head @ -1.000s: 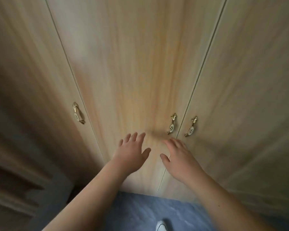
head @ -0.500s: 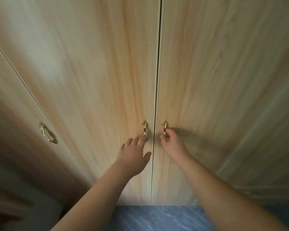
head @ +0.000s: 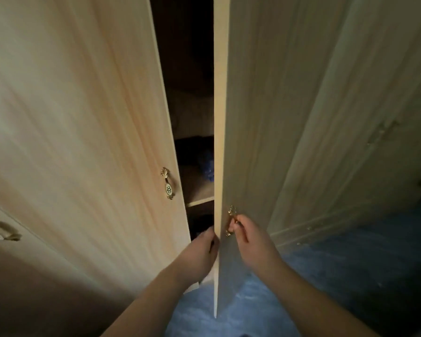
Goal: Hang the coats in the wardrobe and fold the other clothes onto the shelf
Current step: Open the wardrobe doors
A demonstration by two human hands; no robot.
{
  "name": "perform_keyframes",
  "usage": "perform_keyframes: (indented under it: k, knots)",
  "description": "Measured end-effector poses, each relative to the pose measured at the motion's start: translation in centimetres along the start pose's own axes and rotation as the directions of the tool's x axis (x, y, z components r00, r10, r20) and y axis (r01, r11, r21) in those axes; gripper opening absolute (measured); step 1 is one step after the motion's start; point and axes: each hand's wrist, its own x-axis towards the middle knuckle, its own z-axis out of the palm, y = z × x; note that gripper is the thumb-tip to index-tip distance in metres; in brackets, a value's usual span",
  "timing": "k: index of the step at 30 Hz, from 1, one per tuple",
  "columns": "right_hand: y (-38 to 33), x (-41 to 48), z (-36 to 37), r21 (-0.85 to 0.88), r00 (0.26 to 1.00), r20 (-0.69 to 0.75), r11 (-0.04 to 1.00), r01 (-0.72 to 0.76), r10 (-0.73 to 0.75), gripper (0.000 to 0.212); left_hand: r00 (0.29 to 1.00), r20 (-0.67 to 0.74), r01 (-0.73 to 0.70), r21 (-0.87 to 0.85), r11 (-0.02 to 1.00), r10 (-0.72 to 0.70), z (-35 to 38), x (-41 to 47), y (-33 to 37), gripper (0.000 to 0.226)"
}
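I face a light wooden wardrobe. Its right door [head: 248,132] stands swung out toward me, edge-on. My right hand [head: 249,239] grips that door's brass handle [head: 232,218]. My left hand [head: 201,254] is wrapped around the same door's free edge, fingers behind it. The left door [head: 88,122] is barely ajar, its brass handle [head: 167,183] free. Through the dark gap I see a wooden shelf [head: 199,190] with something blue [head: 208,167] lying on it. No coats or other clothes are in view.
A third door panel with a brass handle [head: 0,231] lies at the far left. More wardrobe panels [head: 365,142] run along the right. The floor [head: 350,276] is blue and marbled.
Both doors were shut; my right hand took the right handle and pulled that door open. My left hand moved from near the left handle onto the right door's edge.
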Motion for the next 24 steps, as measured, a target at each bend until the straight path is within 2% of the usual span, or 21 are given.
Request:
perform_keyframes:
  k: [3, 8, 13, 17, 19, 22, 24]
  knots:
    - [1.5, -3.7, -2.6, -0.002, 0.996, -0.023, 0.996, -0.092, 0.092, 0.012, 0.995, 0.057, -0.080, -0.024, 0.997, 0.081, 3.9, -1.3, 2.4, 0.025]
    - [4.4, -8.7, -7.0, 0.059, 0.971, -0.099, 0.976, -0.212, 0.217, 0.020, 0.969, 0.166, -0.191, 0.035, 0.981, 0.182, 8.0, -1.5, 5.6, 0.037]
    - [8.0, -11.8, -11.3, 0.132, 0.957, -0.155, 0.965, -0.226, 0.245, 0.028, 0.939, 0.254, -0.255, 0.067, 0.965, 0.230, 11.6, 0.3, 10.3, 0.034]
    - [10.4, -13.8, -15.0, 0.166, 0.958, -0.137, 0.959, -0.228, 0.252, 0.048, 0.941, 0.227, -0.274, 0.086, 0.958, 0.249, 15.7, 1.0, 15.0, 0.035]
    - [11.5, -14.6, -16.8, 0.189, 0.955, -0.147, 0.955, -0.229, 0.258, 0.053, 0.935, 0.246, -0.281, 0.074, 0.957, 0.256, 18.0, 1.0, 16.6, 0.041]
    - [13.5, -15.6, -19.1, 0.203, 0.940, -0.169, 0.944, -0.261, 0.296, 0.051, 0.904, 0.347, -0.295, 0.084, 0.952, 0.250, 20.9, 0.6, 18.3, 0.065]
    - [14.6, -16.3, -20.4, 0.223, 0.937, -0.160, 0.936, -0.273, 0.311, 0.055, 0.884, 0.390, -0.327, 0.128, 0.936, 0.256, 22.2, 0.3, 19.2, 0.070]
